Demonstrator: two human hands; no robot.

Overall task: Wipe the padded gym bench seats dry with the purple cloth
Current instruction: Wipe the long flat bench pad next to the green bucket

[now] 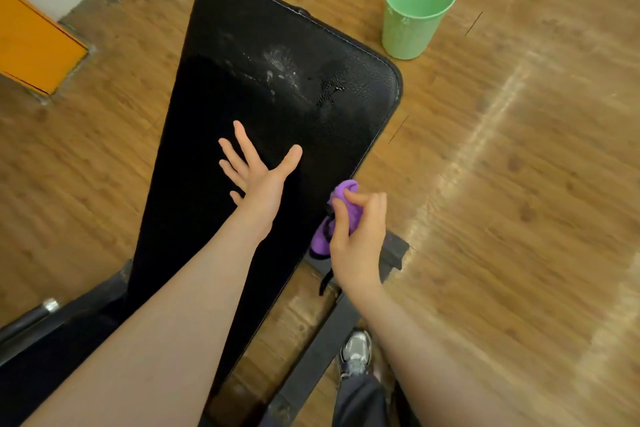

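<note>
One padded bench seat (277, 121), black and long, is seen running away from the two hands toward the far end of the view. The left hand (254, 172) is held spread over its surface, fingers apart and thumb out, with nothing gripped; whether the palm is pressed onto the padding or only just above it cannot be told. The right hand (358, 230) is seen just to the right of the left one, at the seat's right edge, its fingers curled closed around one bunched purple cloth (341, 199). One part of the cloth is seen bulging above the fingers, and another part hangs out below the thumb, against the side of the seat.

Beyond the left hand's fingertips, on the far half of the seat, one patch of wet droplets and whitish smears (298, 76) is visible. The padding nearer the hands appears plain black.

One green plastic bucket (415, 7) is seen standing upright on the wooden floor (519, 149), well beyond the right hand and apart from the far right corner of the seat. Below the right wrist, parts of the dark metal frame (311, 357) of the bench are seen, and one grey shoe (355, 352) is planted on the floor beside it. One orange panel (31, 45) lies far to the left of the left hand.
</note>
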